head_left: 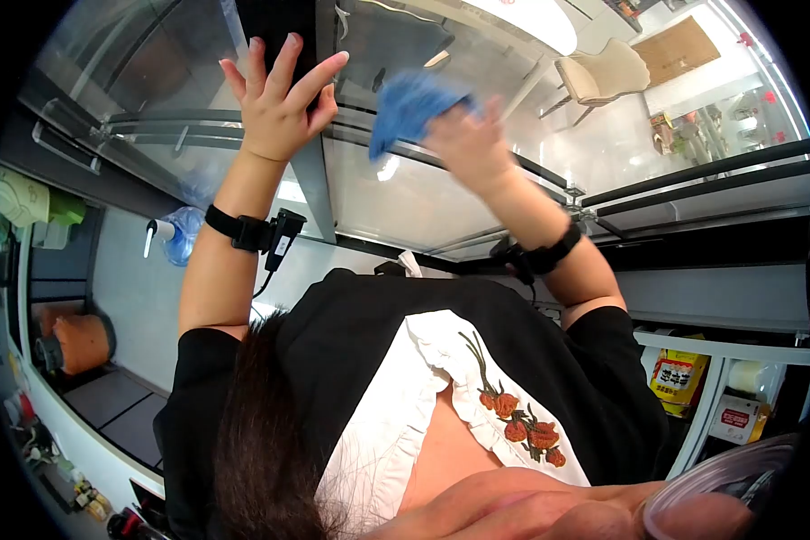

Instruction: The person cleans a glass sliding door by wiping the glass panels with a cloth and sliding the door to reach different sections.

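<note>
My left hand [282, 103] is raised with its fingers spread apart, beside a dark upright frame post [315, 180]. It holds nothing; whether its fingertips touch the frame or glass I cannot tell. My right hand [470, 148] is blurred by motion and has a crumpled blue cloth [414, 110] with it, bunched at the finger side. Behind the cloth is a glass pane [378, 193], through which a room shows. Black straps with small devices sit on both forearms.
Black metal rails [693, 184] run along the glass at right. Beyond it stand a beige chair [603, 72] and a white table [535, 22]. A clear blue-tinted bottle with a pump [182, 236] is at left. Shelves [720, 360] with packages stand at lower right; an orange-brown bin [81, 342] is at left.
</note>
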Available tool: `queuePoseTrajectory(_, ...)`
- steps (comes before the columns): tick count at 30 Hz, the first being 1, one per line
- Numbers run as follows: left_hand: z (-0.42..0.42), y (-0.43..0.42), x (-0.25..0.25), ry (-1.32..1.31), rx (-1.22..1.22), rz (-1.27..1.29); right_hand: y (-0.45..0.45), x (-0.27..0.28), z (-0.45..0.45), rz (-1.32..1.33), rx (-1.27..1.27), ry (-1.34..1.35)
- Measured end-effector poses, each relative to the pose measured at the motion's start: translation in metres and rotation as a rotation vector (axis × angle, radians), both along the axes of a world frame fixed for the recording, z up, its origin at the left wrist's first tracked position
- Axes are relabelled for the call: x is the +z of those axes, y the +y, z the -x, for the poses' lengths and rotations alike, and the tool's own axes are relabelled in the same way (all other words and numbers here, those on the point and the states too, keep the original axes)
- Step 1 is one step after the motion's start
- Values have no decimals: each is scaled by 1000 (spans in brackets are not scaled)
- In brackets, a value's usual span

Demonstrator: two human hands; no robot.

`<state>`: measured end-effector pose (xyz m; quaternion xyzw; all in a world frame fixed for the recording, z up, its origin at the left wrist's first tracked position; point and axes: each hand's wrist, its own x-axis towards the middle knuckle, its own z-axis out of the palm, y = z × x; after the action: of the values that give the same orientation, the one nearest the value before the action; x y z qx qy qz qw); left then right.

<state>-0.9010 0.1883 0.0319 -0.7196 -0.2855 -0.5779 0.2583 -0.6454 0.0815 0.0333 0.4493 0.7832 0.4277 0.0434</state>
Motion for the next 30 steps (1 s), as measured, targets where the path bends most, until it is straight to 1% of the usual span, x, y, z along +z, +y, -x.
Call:
queuePoseTrajectory(3, 1, 1, -1, 1, -6, -9, 3, 112, -12, -360, 9, 484)
queuePoseTrajectory(5, 2, 1, -1, 1, 1, -7, -17, 193, -49, -693, -292, 169)
queuePoseTrajectory(6, 2, 1, -1, -1, 4, -5, -22, 214, -66, -745, -7, 612)
queuePoseTrajectory(7, 2, 1, -1, -3, 9, -6, -32, 225, -62, -866, -9, 735)
queuePoseTrajectory(8, 1, 1, -1, -4, 13, -6, -40, 236, -59, -818, 63, 845)
queuePoseTrajectory(10, 1, 0, -1, -7, 14, -3, -38, 240, -67, -834, 43, 729)
queuePoseTrajectory(12, 1, 0, -1, -10, 11, 1, -22, 225, -65, -850, 6, 617)
queuePoseTrajectory(13, 1, 0, -1, -10, 9, 3, -17, 214, -48, -842, -130, 327)
queuePoseTrajectory(14, 2, -1, -1, -9, 4, 7, -2, 198, -34, -726, 25, 425)
queuePoseTrajectory(17, 2, -2, -1, -21, -23, 22, 25, 106, 17, -279, 232, 502)
queuePoseTrajectory(19, 3, -2, -1, -28, -29, 28, 21, 46, 49, -43, 149, 396)
queuePoseTrajectory(20, 3, -1, -2, -28, -25, 28, 15, 9, 56, -142, 150, 209)
queuePoseTrajectory(21, 3, 0, -2, -28, -22, 29, 16, -38, 47, 2, 183, 102)
queuePoseTrajectory(23, 4, 0, -2, -26, -23, 20, 6, -92, 31, 104, 282, 8)
queuePoseTrajectory(24, 4, -1, -2, -27, -21, 16, 8, -100, 28, 132, 284, -1)
queuePoseTrajectory(26, 5, 0, -1, -17, -34, 15, 9, -92, 33, 185, 285, -16)
queuePoseTrajectory(27, 5, 0, -2, -13, -42, 16, 10, -86, 33, 216, 249, -78)
queuePoseTrajectory(30, 6, -3, -2, -12, -121, 40, 34, -36, 38, 6, 356, 50)
